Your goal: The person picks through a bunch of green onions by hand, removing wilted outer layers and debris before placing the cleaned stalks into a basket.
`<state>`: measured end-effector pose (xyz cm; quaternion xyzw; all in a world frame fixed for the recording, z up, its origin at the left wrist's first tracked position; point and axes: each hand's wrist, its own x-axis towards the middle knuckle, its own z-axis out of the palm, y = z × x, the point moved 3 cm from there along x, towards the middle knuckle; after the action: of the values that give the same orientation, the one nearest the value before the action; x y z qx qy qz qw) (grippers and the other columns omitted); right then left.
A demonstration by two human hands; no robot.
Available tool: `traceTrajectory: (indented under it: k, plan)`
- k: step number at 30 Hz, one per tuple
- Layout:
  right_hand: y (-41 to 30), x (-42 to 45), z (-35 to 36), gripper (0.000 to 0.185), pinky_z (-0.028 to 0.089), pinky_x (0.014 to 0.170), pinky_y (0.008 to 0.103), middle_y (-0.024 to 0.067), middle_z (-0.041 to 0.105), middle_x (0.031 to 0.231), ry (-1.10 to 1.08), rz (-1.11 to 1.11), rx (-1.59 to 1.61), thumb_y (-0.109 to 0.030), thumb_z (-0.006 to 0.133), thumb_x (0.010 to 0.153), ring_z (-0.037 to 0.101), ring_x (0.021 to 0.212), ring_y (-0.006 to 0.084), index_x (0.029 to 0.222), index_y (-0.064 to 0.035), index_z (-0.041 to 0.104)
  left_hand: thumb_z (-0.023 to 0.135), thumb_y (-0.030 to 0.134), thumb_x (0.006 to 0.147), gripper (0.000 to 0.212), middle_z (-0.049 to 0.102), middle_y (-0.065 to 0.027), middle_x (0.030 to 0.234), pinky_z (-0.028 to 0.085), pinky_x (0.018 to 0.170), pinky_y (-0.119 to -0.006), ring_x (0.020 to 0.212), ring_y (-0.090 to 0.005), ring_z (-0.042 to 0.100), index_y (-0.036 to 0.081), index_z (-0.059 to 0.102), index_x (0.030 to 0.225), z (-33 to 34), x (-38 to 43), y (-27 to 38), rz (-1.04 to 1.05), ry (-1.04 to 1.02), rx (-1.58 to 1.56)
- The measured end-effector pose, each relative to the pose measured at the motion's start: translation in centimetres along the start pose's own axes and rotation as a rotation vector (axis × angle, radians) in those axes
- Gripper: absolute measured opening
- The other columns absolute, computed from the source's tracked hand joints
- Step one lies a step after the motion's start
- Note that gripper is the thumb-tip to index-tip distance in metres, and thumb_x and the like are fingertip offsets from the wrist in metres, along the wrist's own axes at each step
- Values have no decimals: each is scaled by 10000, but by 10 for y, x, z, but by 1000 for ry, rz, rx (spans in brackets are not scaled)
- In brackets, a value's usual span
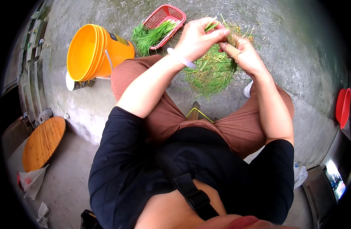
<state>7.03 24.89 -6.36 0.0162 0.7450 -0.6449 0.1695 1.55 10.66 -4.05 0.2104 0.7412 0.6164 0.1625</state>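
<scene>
My left hand [197,37], with a pale bracelet at the wrist, pinches a few short green stalks [211,26] that look like chives or scallions. Close beside it, my right hand [247,55] is closed around a limp bunch of brownish-green leaves [233,65], which hangs below the fist. A thin band crosses the right thumb. Beneath both hands, a loose heap of green and yellowed trimmings [211,75] lies on the concrete floor. Beyond my left wrist, long green stalks [156,34] with white ends spill over the side of a red plastic basket [159,15].
An orange plastic bucket [99,53] leans by my left knee, over a can [82,84]. A round wooden board [45,143] is at far left. At far right is a red basin [343,108]. A plastic bag [300,175] lies at lower right.
</scene>
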Motion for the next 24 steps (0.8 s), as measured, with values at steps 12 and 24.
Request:
traceTrajectory:
  k: [12, 24]
  plan:
    - [4, 0, -22, 244, 502, 726, 293, 136, 633, 990, 82, 55, 807, -161, 581, 879, 602, 755, 155, 1026, 32, 598, 624, 168, 850, 118, 479, 25, 655, 334, 482, -212, 531, -59, 403, 70, 569, 811, -28, 9, 4, -176, 248, -312]
    - [25, 8, -37, 206, 541, 667, 319, 123, 619, 850, 305, 117, 875, -136, 557, 891, 609, 743, 186, 981, 48, 581, 591, 177, 881, 221, 374, 42, 489, 240, 380, -193, 387, -33, 284, 60, 530, 703, -50, 14, 17, -93, 311, -653]
